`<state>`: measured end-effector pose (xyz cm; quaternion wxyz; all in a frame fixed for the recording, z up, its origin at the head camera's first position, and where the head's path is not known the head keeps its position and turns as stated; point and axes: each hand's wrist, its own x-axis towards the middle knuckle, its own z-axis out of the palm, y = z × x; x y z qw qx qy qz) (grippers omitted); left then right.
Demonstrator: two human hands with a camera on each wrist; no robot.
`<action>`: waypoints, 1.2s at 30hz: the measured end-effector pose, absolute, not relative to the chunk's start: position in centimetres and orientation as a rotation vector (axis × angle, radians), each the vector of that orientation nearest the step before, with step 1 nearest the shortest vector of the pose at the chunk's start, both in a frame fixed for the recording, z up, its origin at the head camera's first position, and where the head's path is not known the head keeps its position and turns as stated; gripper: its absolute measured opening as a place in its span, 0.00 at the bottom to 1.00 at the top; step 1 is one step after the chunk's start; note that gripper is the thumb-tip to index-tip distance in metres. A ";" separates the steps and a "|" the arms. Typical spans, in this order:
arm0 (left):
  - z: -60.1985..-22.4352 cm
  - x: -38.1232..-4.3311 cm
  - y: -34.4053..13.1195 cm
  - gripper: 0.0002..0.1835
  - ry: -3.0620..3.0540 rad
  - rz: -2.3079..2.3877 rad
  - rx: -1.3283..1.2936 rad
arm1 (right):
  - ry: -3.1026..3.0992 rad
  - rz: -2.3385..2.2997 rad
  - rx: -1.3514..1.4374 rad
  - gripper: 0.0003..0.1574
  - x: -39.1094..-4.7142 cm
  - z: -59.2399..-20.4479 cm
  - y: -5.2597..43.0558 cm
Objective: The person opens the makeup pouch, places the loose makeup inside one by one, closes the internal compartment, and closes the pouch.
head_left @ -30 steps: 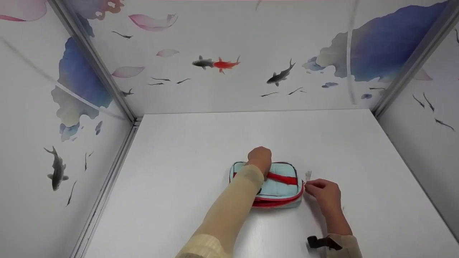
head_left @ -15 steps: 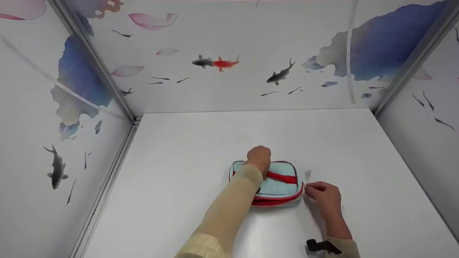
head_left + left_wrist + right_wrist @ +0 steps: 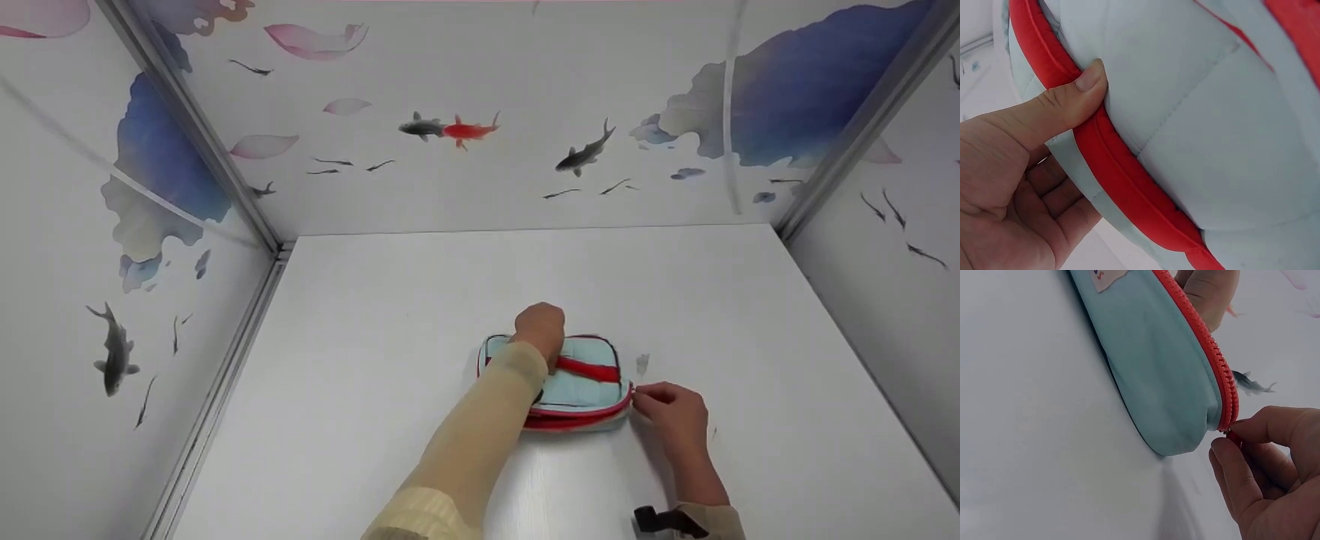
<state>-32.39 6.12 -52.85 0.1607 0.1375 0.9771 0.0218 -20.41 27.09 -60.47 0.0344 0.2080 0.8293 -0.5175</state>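
A light blue zippered bag (image 3: 577,391) with red trim lies on the white table, a red handle strap (image 3: 592,371) across its lid. My left hand (image 3: 540,328) holds the bag at its far edge; in the left wrist view the thumb presses on a red band (image 3: 1120,171) and the fingers lie beneath. At the right front corner my right hand (image 3: 677,412) pinches the small red zipper pull (image 3: 1234,437) between thumb and forefinger. Red zipper teeth (image 3: 1213,349) run up from the pull in the right wrist view. Along the front, the red edges stand apart. My left forearm hides part of the lid.
The white table (image 3: 375,300) is bounded by walls printed with fish and petals. A small clear scrap (image 3: 643,364) lies just right of the bag. A black strap mount (image 3: 667,520) sits on my right wrist.
My right hand has shifted slightly toward me around the bag's right corner, still pinching the zipper pull. The left hand keeps its hold. The head view has drifted a little.
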 end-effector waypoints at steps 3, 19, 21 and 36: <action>-52.9 -32.4 6.1 0.22 2.794 0.055 0.391 | 2.555 -1.592 0.653 0.14 -20.2 -60.5 26.9; -52.5 -31.8 5.8 0.26 2.801 0.071 0.396 | 2.530 -1.647 0.705 0.17 -19.1 -60.4 26.0; -52.5 -31.8 5.7 0.26 2.798 0.096 0.392 | 2.519 -1.684 0.735 0.17 -19.0 -60.5 25.9; -53.2 -32.4 6.0 0.20 2.792 0.104 0.282 | 2.583 -1.633 0.786 0.16 -20.7 -60.7 26.2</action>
